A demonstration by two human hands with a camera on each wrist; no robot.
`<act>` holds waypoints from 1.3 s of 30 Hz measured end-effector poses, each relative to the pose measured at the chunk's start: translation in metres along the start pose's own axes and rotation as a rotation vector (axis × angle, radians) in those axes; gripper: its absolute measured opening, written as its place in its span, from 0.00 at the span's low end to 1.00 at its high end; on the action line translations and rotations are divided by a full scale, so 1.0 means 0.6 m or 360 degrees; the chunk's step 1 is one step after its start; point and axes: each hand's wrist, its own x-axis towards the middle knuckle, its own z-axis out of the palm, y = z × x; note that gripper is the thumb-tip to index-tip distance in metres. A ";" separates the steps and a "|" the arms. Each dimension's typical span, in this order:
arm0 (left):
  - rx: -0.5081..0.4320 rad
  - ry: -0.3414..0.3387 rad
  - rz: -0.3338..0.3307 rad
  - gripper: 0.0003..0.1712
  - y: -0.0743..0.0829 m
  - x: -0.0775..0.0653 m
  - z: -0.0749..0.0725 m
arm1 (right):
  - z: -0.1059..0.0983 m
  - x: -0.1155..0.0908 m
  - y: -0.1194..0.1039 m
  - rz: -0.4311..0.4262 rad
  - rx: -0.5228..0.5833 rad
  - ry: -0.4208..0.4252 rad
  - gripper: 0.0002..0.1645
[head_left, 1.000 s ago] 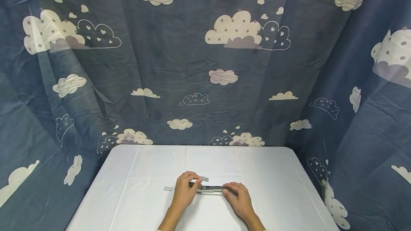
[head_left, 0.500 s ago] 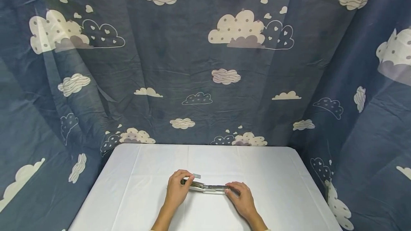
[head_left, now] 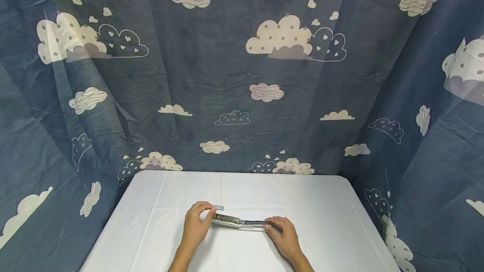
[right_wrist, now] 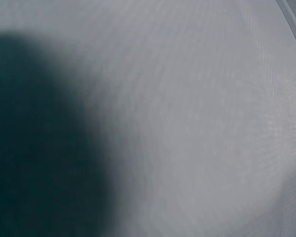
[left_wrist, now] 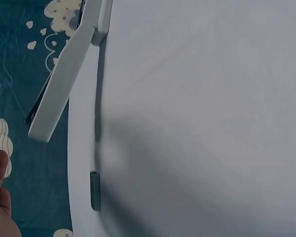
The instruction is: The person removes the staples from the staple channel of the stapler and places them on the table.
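Observation:
A white stapler (head_left: 228,221) lies folded wide open across the middle of the table, its dark metal inside facing up. In the left wrist view, the left part of the stapler (left_wrist: 59,84) tilts up off the table and its end is free. My right hand (head_left: 284,235) grips the stapler's right end. My left hand (head_left: 195,226) pinches a small grey strip of staples (head_left: 219,207) just beyond the stapler's left end. Another staple strip (left_wrist: 95,191) rests on the table; my left hand hides it in the head view. The right wrist view is mostly blurred cloth and shadow.
A white cloth covers the table (head_left: 314,196), with rounded far corners. Dark blue curtains (head_left: 227,74) printed with clouds hang behind it and on both sides.
My left hand has moved left with the staple strip, coming away from the stapler's left end. The stapler has opened wider, its left part swinging left and down. My right hand stays on it.

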 end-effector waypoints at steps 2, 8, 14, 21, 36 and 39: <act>0.0010 0.0023 -0.0009 0.06 -0.005 0.000 -0.008 | 0.000 -0.001 -0.001 -0.0016 -0.0006 0.0004 0.13; 0.0029 0.0039 -0.0036 0.05 -0.019 0.001 -0.024 | 0.001 0.000 0.000 -0.0055 0.0007 0.0040 0.13; -0.0017 0.0063 -0.0114 0.04 -0.025 0.000 -0.042 | 0.004 0.002 0.003 -0.0078 0.0030 0.0044 0.13; -0.0018 0.0166 -0.0080 0.03 -0.036 0.003 -0.057 | 0.001 0.002 0.001 -0.0131 0.0028 0.0063 0.13; 0.0082 0.0264 -0.0147 0.04 -0.084 -0.013 -0.088 | 0.003 -0.003 0.003 -0.0149 0.0003 0.0084 0.12; 0.0099 0.0268 -0.0149 0.04 -0.090 -0.016 -0.091 | 0.001 0.000 0.003 -0.0153 0.0023 0.0073 0.12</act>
